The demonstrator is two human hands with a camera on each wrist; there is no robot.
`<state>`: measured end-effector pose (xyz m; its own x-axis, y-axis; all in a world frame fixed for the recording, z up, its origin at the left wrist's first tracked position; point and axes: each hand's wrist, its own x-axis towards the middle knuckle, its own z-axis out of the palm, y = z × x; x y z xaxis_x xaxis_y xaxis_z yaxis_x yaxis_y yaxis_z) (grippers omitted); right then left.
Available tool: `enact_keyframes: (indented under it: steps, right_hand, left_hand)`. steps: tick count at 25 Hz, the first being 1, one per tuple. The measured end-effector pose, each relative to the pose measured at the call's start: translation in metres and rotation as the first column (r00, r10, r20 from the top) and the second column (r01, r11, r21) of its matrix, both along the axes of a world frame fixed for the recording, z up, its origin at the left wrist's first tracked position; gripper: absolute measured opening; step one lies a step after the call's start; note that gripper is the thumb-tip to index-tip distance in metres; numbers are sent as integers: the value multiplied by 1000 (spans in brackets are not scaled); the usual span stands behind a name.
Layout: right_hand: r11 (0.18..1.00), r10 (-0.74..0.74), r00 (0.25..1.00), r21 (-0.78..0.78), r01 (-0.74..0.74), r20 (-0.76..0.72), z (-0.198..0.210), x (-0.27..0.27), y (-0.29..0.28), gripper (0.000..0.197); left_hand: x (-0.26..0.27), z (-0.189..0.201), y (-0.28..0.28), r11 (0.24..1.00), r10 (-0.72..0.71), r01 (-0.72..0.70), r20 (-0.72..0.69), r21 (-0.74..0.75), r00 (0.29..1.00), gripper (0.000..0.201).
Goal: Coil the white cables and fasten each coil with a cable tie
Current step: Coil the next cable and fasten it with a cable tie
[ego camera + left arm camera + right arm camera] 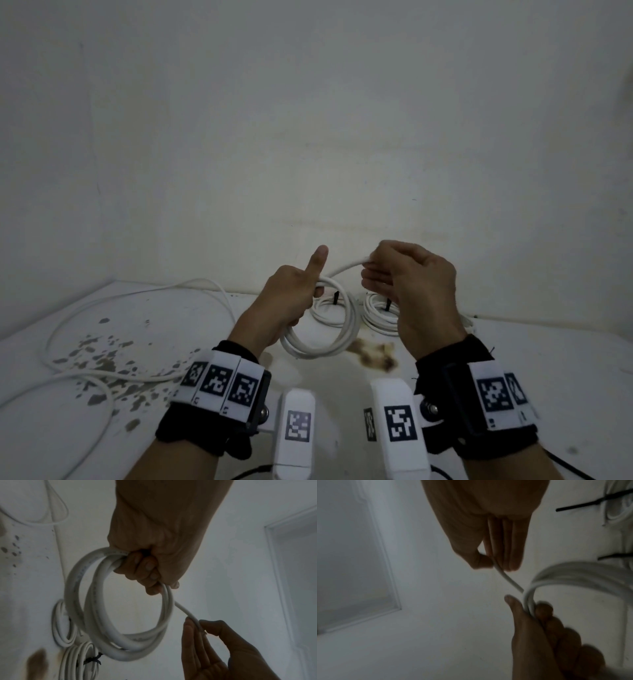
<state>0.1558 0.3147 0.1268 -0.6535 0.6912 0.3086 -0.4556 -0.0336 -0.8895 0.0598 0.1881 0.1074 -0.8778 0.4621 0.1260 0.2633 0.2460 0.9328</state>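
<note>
Above the counter (513, 359), near the back wall, left hand (291, 301) holds the white coil (322, 329) upright: fingers (145, 568) curled through the loops at the top, thumb sticking up free. Several turns bunched, hanging clear of the surface as far as I can tell.

Right hand (411, 284) pinches the free cable end (188, 615) between thumb and fingertips, other fingers fairly straight alongside. Tail runs short and nearly taut from the coil to that pinch, so almost no cable is left to wind.

Step in hand, as I read it: closing out the coil, last tail being laid in. No tie on it yet.

Behind the hands, two finished coils (380, 311) lie on the counter by the wall, each with a black cable tie (335, 297) on it. Left side: one loose white cable (137, 298) sprawled across the counter, not yet coiled. Dark speckles and a brown stain (375, 356) on the surface.

Next move calls for: tuck the tail in along the loops, left hand clamping the whole bunch so it doesn't spring apart, then the right hand frees up to fetch a tie. No spare tie visible in any view, so where it comes from is unknown.

Risk: stiff cable, loops may fan out if the left grip loosens during the handover.
</note>
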Motion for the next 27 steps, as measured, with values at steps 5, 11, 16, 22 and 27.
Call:
enact_keyframes:
  steps: [5, 11, 16, 22, 27]
  right_hand:
    - [874, 23, 916, 436, -212, 401, -2, 1, 2, 19]
    - [902, 158, 917, 324, -285, 367, -1, 1, 7, 24]
    - [878, 459, 826, -22, -479, 327, -3, 4, 16, 16]
    - [828, 560, 797, -117, -548, 227, -4, 5, 17, 16]
    - [829, 330, 823, 274, -487, 463, -12, 2, 14, 23]
  left_hand:
    - [-9, 0, -11, 994, -21, -2, 202, 113, 979, 70]
    - [-9, 2, -9, 989, -50, 21, 200, 143, 978, 54]
    - [-2, 8, -1, 932, -203, 105, 259, 347, 944, 50]
    - [-2, 4, -1, 878, -353, 159, 387, 451, 852, 44]
    - [-7, 5, -7, 937, -257, 146, 344, 317, 903, 43]
